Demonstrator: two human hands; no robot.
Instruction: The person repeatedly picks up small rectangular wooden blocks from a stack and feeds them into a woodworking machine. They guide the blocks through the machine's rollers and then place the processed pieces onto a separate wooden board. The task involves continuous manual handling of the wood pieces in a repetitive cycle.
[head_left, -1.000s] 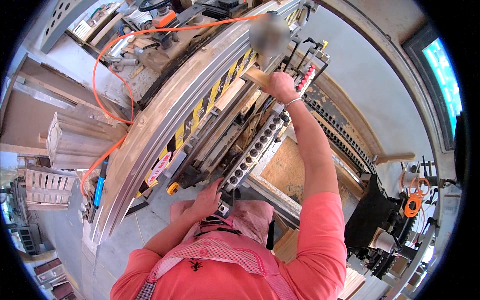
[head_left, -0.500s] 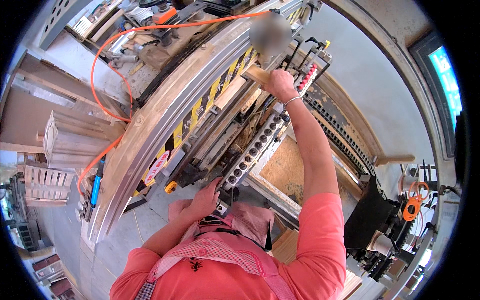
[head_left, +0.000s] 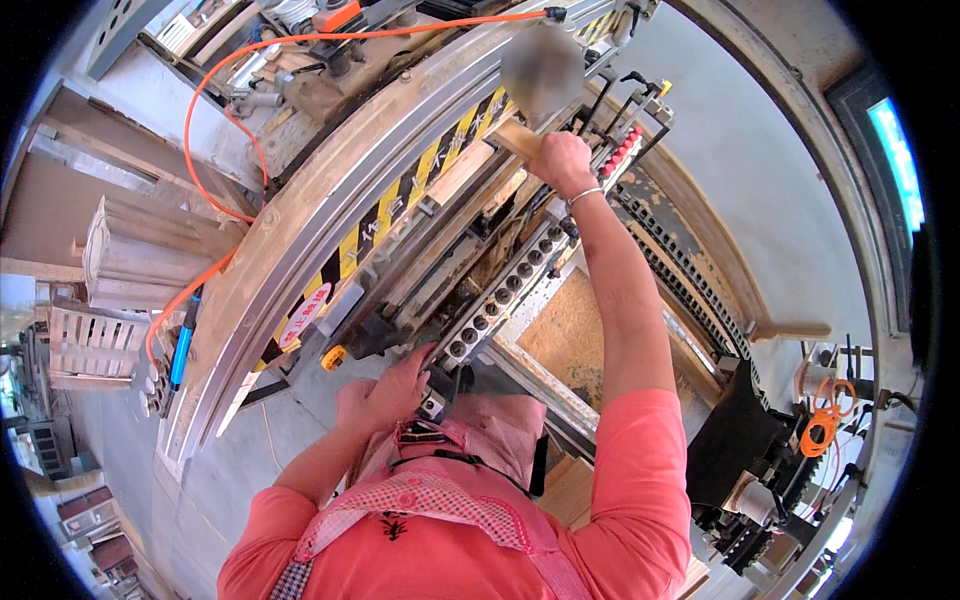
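Observation:
At the far end of the machine, my right hand (head_left: 560,162) is closed around one end of a short flat piece of wood (head_left: 516,139). A lighter wood strip (head_left: 460,175) lies just nearer, along the machine's striped edge. My left hand (head_left: 398,385) is at the near end of a long panel of round black knobs (head_left: 503,297). Its thumb and forefinger are apart and reach to the panel's end; the other fingertips are hidden. Beside it sits a small light box with dark buttons (head_left: 432,404). Red knobs (head_left: 621,150) line up just right of my right hand.
A curved metal rail with yellow-black tape (head_left: 370,225) borders the left. An orange hose (head_left: 190,150) loops beyond it. A yellow round part (head_left: 334,357) juts out near my left hand. To the right are a sawdust-covered board (head_left: 560,335), black chain tracks (head_left: 680,270) and a screen (head_left: 895,160).
The whole view has shifted a little. My right hand keeps its hold on the piece of wood. My left hand stays at the panel's near end, its wrist slightly further left.

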